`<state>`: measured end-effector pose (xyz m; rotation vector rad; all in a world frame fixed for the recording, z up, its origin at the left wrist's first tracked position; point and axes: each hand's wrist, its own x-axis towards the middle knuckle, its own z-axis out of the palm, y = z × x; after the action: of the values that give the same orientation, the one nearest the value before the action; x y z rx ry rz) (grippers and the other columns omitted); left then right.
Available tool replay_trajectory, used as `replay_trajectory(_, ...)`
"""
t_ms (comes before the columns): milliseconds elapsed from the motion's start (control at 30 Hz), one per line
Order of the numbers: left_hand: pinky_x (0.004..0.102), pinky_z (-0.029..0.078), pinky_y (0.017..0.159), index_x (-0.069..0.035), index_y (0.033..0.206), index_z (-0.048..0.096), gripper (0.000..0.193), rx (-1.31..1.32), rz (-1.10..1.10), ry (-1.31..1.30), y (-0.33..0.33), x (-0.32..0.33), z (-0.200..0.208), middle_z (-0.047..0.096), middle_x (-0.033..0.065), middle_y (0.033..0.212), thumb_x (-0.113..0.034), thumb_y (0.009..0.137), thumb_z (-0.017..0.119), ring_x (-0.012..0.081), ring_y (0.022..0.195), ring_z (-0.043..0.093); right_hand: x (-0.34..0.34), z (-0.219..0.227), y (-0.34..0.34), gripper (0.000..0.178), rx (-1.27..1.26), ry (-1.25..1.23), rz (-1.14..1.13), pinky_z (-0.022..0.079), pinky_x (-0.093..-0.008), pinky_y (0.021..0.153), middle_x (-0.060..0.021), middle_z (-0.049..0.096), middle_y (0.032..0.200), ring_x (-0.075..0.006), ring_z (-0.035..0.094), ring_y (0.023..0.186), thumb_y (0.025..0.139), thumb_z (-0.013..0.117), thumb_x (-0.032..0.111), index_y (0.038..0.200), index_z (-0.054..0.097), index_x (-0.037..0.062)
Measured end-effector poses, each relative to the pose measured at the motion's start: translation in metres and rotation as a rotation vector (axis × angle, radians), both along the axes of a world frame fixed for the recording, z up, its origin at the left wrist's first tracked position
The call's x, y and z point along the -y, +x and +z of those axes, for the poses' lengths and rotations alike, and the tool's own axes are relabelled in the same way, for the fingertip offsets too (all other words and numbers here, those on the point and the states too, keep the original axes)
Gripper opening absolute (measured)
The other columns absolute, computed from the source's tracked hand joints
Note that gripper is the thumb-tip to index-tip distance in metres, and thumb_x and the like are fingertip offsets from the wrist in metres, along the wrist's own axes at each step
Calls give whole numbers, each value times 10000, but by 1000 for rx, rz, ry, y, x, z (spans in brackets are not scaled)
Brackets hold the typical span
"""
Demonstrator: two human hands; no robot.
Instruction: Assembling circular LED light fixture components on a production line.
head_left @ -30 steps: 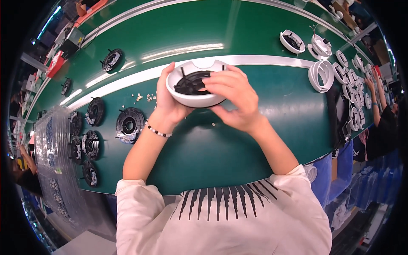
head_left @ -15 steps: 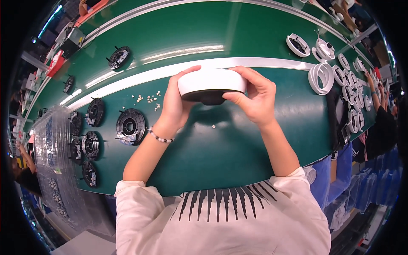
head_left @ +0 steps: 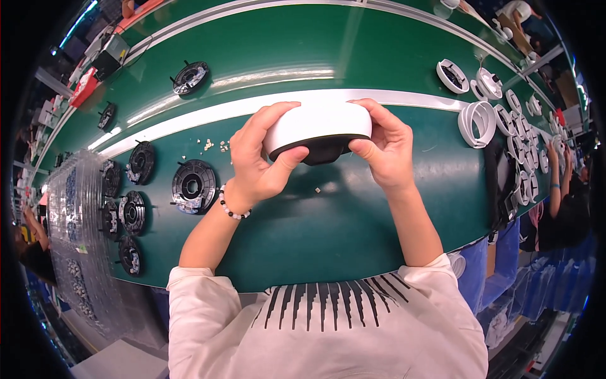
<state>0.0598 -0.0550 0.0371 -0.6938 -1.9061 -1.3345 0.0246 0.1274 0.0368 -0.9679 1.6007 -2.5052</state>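
Note:
Between my two hands, a round white housing [head_left: 320,121] is held up over the green table, its white side away from me and its black underside tilted toward me. A dark block juts out from that underside. My left hand [head_left: 264,151] is closed on the left side, thumb pressed against the black rim and fingers along the white wall. Opposite it, my right hand [head_left: 386,140] grips the right side the same way, thumb at the black edge. On the table left of my left forearm lies a black round base [head_left: 194,184] with small boards on it.
Several black bases [head_left: 132,213] stand by stacked clear plastic trays [head_left: 76,215] at the left. Tiny white connectors [head_left: 208,145] lie scattered nearby. White rings [head_left: 476,124] crowd the right. Beyond the white rail, a belt [head_left: 278,44] carries black and white parts. Other people work at both sides.
My left thumb has come round onto the black rim. The housing has turned slightly and shifted a little right. Parts on the far belt have moved right.

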Motion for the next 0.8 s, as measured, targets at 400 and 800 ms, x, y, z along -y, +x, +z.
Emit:
replay_trajectory(400, 255, 428, 812, 42, 1112, 428, 341, 511, -218, 794, -13, -5, 2, 552, 111, 1024, -180, 865, 506, 136, 933, 529, 14, 1, -1, 443, 189, 7, -11, 458, -258, 777, -99, 584, 970, -139, 567, 852, 753, 638, 53, 1134, 438, -48)
replay_trajectory(800, 319, 540, 661, 37, 1098, 412, 386, 1045, -329, 749, -16, -1, 2, 548, 124, 1018, -222, 839, 533, 178, 874, 590, -2, -13, -24, 334, 812, 3, 240, 505, -324, 770, -109, 586, 999, -181, 584, 910, 856, 486, 202, 1107, 475, -17)
